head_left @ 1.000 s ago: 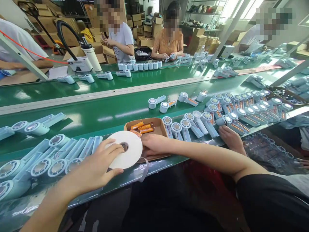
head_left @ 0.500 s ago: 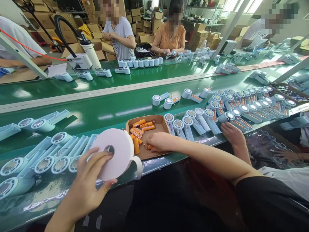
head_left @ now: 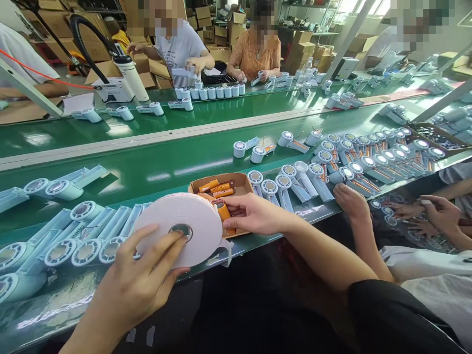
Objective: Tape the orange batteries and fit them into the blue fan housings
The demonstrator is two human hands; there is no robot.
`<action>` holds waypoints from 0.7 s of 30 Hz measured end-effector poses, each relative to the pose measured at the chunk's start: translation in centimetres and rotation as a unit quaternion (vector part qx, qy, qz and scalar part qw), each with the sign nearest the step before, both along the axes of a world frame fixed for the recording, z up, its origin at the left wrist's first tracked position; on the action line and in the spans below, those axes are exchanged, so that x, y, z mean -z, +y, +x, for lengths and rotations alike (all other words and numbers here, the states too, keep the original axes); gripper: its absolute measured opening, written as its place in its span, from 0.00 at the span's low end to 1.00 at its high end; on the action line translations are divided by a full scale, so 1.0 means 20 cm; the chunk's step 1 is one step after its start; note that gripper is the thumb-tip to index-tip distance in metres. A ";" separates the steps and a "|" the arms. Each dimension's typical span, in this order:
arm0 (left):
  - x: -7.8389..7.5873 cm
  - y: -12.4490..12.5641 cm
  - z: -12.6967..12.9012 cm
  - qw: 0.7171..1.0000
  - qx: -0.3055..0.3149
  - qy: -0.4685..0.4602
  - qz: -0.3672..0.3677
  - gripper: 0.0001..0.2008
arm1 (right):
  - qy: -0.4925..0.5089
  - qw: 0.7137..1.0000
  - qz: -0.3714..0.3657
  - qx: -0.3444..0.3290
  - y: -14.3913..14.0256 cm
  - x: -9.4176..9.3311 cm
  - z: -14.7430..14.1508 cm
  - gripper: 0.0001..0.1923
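My left hand [head_left: 136,285] grips the large white tape roll [head_left: 180,227] at lower centre; my right hand [head_left: 254,214] pinches an orange cylindrical battery [head_left: 223,212] over the brown cardboard tray [head_left: 241,183].

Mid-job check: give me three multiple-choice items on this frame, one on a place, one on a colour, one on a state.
1. Where do the orange batteries lie?
A. in the cardboard tray
B. on the far belt
C. on the floor

2. What colour is the conveyor belt?
A. black
B. green
C. red

3. What is the left hand doing?
A. hanging free
B. gripping the white tape roll
C. resting flat on the belt

Answers: 1 A, they sit inside the tray; 2 B, its surface is green; 3 B, fingers spread over the roll's face while the right hand pinches a battery beside it.
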State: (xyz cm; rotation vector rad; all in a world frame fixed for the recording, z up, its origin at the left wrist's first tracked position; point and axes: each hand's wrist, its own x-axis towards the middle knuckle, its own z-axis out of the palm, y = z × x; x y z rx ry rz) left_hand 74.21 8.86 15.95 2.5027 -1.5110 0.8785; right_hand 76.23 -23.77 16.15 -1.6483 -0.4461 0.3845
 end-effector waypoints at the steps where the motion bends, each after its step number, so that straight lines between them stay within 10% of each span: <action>1: -0.01 -0.02 0.01 1.000 0.005 -0.005 0.004 0.32 | 0.029 0.999 0.041 0.012 0.00 0.03 0.01 0.26; 8: 0.10 -0.22 -0.06 0.995 -0.096 -0.023 -0.021 0.35 | 0.038 0.930 0.259 0.259 0.10 0.11 0.03 0.22; 12: 0.18 -0.17 -0.04 0.997 -0.050 0.060 -0.011 0.33 | -0.073 0.879 0.253 0.396 -0.21 -0.06 0.17 0.19; 16: 0.08 -0.15 0.28 0.971 -0.045 0.232 0.015 0.33 | -0.147 0.839 0.202 0.483 -0.62 -0.13 0.20 0.27; 21: -0.18 -0.89 0.87 0.905 -0.158 0.356 0.169 0.25 | -0.138 0.849 0.203 0.468 -0.70 -0.02 0.17 0.34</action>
